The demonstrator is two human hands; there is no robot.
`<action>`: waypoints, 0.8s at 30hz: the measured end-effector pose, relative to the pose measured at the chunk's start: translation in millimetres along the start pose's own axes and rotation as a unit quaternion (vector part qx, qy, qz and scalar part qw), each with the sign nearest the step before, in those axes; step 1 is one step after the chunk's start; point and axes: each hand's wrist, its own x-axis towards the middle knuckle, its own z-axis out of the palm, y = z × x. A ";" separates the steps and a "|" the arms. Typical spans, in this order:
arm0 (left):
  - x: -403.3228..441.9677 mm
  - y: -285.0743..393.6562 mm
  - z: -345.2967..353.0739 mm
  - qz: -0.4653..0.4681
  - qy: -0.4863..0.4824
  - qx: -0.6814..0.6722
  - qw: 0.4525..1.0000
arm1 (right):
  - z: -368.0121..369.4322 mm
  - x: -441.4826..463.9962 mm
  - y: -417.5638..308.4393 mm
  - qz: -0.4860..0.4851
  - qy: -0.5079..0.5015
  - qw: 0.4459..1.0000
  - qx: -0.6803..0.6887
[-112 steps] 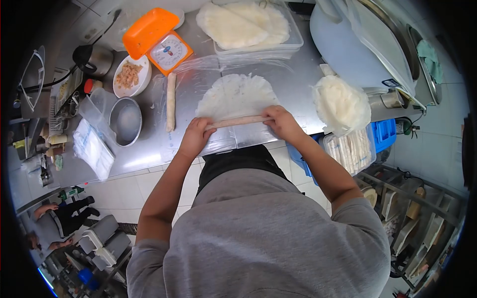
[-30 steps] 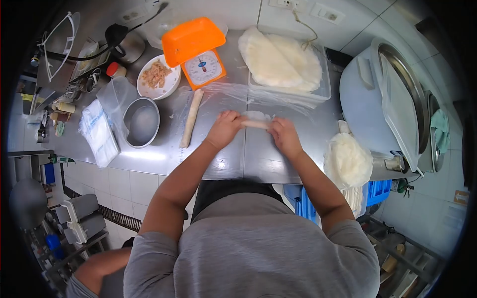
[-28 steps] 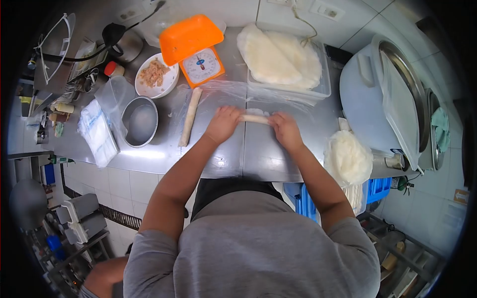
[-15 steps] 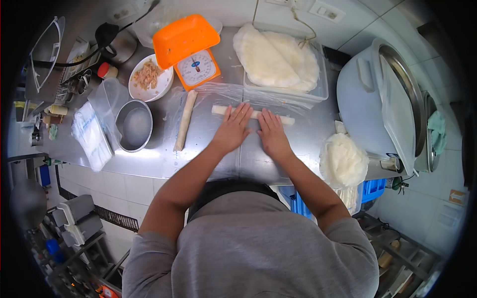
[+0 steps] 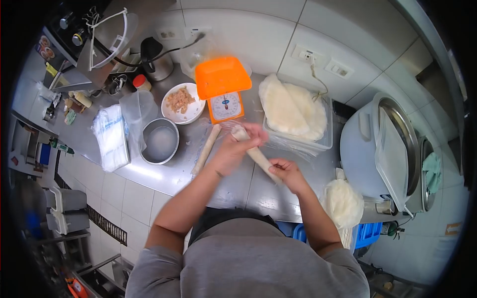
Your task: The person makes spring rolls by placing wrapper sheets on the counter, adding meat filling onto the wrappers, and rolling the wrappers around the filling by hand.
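A long pale spring roll (image 5: 259, 160) is held in the air above the steel counter, tilted from upper left to lower right. My left hand (image 5: 241, 148), a little blurred, is closed around its upper end. Between the thumb and fingers of my right hand (image 5: 287, 174) is the lower end. A second spring roll (image 5: 206, 149) lies on plastic film on the counter, left of my left hand. A stack of thin pale wrappers (image 5: 293, 107) fills a clear plastic tub beyond my hands.
An orange kitchen scale (image 5: 226, 107) stands at the back beside a white bowl (image 5: 184, 117) of minced filling. Nearer left are a metal bowl (image 5: 160, 141) of liquid and plastic bags (image 5: 110, 139). On the right are a large lidded pot (image 5: 365, 149) and a bagged wrapper bundle (image 5: 343, 202).
The spring roll was flat on the counter under both palms. Now it is lifted and turned diagonally, with a hand gripping each end. The head view has shifted too.
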 end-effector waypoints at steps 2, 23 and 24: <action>-2.0 -16.8 1.3 0.053 -0.034 0.007 0.998 | 22.7 -6.0 -11.4 -0.125 0.076 0.989 -0.030; -60.0 -33.7 20.7 0.178 -0.056 0.409 0.893 | 47.5 -50.1 -121.8 -0.461 0.067 0.806 -0.365; -63.4 -35.4 16.4 0.157 -0.075 0.387 0.906 | 43.1 -51.0 -121.1 -0.460 0.041 0.831 -0.309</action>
